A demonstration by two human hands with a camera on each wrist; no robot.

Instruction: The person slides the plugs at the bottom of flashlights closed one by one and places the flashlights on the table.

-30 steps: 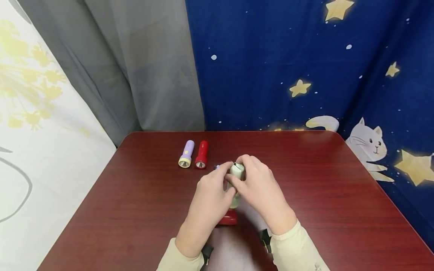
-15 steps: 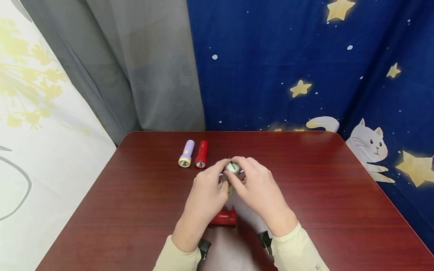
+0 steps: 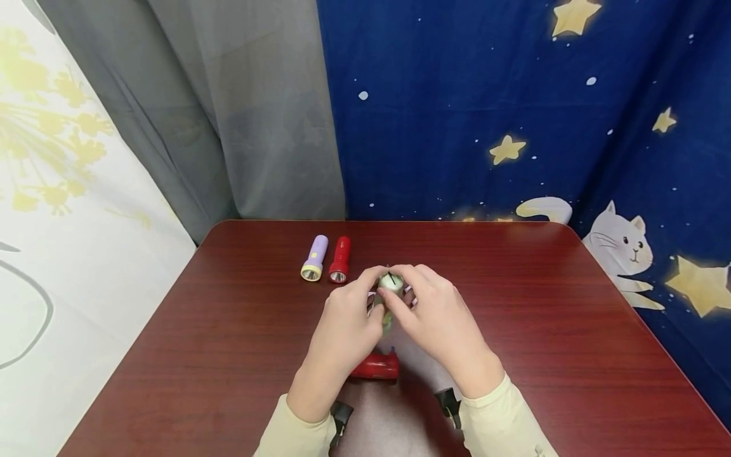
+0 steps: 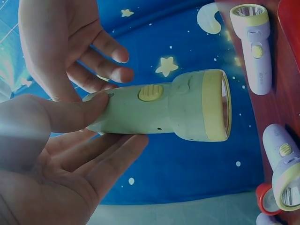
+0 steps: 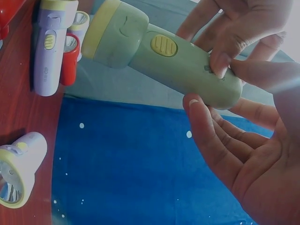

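Note:
Between both hands is a pale green flashlight (image 4: 136,112) with a yellow rim and a yellow ribbed switch. My left hand (image 3: 345,330) pinches its narrow tail end between thumb and fingers. On the other side, my right hand (image 3: 440,317) grips the same end with thumb and fingertips. From the head view only the tail (image 3: 391,283), crossed by a dark line, and a little of the body show; the hands cover the rest. In the right wrist view, the wide lens end points left, above the table.
A red flashlight (image 3: 374,367) lies near my wrists. Farther back lie a purple flashlight (image 3: 315,259) and another red flashlight (image 3: 339,260). The wrist views show purple flashlights standing or lying on the table (image 5: 28,117), including one (image 5: 23,164) at lower left. Curtains hang behind the table.
Both hands shifted slightly left with the green flashlight, and its tail turned more toward the head camera. More of the near red flashlight shows. Over the last half second, hardly anything moved.

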